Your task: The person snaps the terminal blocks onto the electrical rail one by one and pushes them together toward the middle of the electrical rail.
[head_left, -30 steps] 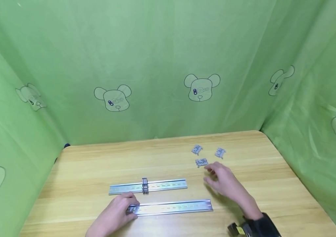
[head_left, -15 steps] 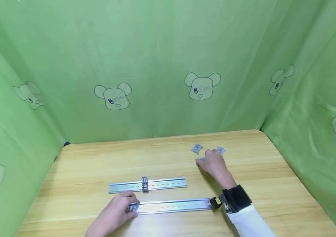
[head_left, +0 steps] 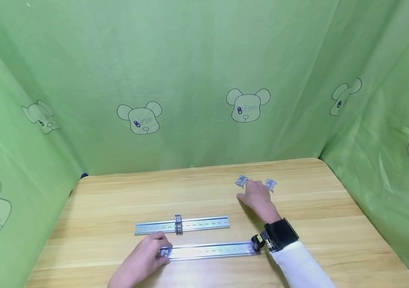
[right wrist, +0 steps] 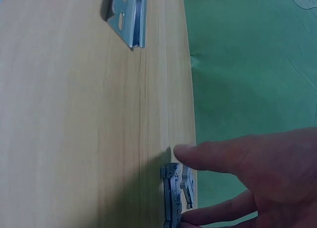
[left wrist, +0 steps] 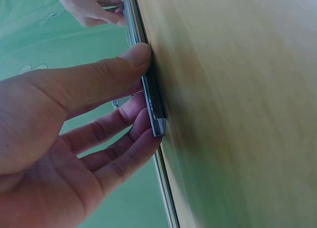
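My left hand point(head_left: 142, 256) grips the left end of the nearer slotted metal DIN rail point(head_left: 211, 251). In the left wrist view, the thumb presses one side of the rail point(left wrist: 155, 101) and the fingers curl against the other. My right hand point(head_left: 258, 199) reaches over a grey terminal block, which it hides in the head view. The right wrist view shows that terminal block point(right wrist: 171, 196) with the thumb tip at one end and fingers at the other, pinching it close to the table. Two more terminal blocks lie nearby, one to the left point(head_left: 241, 181) and one to the right point(head_left: 270, 184).
Behind the held rail lies a second, shorter DIN rail point(head_left: 204, 223), with several thin terminal blocks point(head_left: 178, 224) clipped side by side on it. The wooden table point(head_left: 118, 200) ends at green curtains point(head_left: 190, 72) on its back and sides.
My right hand has moved forward and left to the nearest loose terminal block and closed in over it, covering it. The left hand stays on the rail end.
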`<state>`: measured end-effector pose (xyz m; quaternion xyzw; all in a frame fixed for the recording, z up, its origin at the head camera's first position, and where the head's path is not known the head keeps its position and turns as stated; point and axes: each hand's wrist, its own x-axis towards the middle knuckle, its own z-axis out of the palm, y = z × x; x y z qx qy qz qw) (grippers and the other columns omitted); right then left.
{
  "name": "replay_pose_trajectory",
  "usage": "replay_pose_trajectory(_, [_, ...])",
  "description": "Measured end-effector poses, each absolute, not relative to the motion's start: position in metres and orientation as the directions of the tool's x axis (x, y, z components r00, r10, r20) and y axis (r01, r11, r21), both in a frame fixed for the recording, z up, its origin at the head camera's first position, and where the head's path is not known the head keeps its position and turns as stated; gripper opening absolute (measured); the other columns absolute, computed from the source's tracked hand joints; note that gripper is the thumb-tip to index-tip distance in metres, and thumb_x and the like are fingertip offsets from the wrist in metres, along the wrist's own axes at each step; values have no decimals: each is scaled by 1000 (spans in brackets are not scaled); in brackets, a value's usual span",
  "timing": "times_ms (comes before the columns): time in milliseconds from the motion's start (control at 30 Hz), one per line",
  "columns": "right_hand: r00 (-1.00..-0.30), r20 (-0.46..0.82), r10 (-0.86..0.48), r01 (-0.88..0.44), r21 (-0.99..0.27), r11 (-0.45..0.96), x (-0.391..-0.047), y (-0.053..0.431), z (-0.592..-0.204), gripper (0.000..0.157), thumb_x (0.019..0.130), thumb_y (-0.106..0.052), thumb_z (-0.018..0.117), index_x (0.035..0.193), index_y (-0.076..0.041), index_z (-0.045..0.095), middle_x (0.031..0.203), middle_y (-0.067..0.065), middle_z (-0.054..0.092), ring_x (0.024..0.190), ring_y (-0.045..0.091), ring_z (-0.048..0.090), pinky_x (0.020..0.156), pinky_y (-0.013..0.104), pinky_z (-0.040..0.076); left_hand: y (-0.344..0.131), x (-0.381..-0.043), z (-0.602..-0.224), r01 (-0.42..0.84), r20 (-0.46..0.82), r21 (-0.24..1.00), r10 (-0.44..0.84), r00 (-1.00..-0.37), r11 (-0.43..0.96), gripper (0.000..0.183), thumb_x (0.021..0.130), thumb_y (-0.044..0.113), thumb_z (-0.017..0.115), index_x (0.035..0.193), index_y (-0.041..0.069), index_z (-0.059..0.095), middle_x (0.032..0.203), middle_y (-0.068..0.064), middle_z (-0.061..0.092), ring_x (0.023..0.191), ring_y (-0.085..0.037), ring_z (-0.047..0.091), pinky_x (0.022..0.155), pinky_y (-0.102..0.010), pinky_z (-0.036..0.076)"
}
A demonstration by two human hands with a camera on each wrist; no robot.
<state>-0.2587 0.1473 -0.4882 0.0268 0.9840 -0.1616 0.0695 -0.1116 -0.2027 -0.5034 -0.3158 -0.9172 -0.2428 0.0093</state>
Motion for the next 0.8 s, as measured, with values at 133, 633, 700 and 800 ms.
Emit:
replay_pose_trajectory(133, [-988,-151,16,67,-341,938,-259,149,-487,26,77,-11,69,63,-9,48,59,5,47,47,15,41,40,23,32,-202,-112,-506,594,185,430,577,-795,680,25,73,14,83,94,4,75,91,0,65,83,-15,63,74,-32,60])
replay_pose_trajectory(633, [-976,129,-178,-219,-622,752,-211,177,-489,49,71,-19,81,111,6,67,92,11,65,83,24,61,75,40,60,-203,-115,-510,567,176,465,557,-812,680,23,73,13,83,93,5,75,91,0,66,83,-15,64,75,-31,60])
replay_pose_trajectory(700, [-969,136,-206,-243,-672,699,-203,183,-490,48,70,-15,83,111,6,66,93,10,66,85,24,63,78,40,60,-203,-115,-511,566,172,466,557,-812,680,23,73,13,83,93,6,75,92,0,66,83,-15,64,75,-31,60])
replay_pose_trajectory(800, [-957,135,-258,-272,-732,624,-193,191,-494,49,69,-10,84,112,4,65,99,10,68,91,24,66,84,39,59,-203,-117,-511,562,169,465,555,-815,684,23,72,13,83,92,5,75,91,0,66,83,-15,64,76,-31,61])
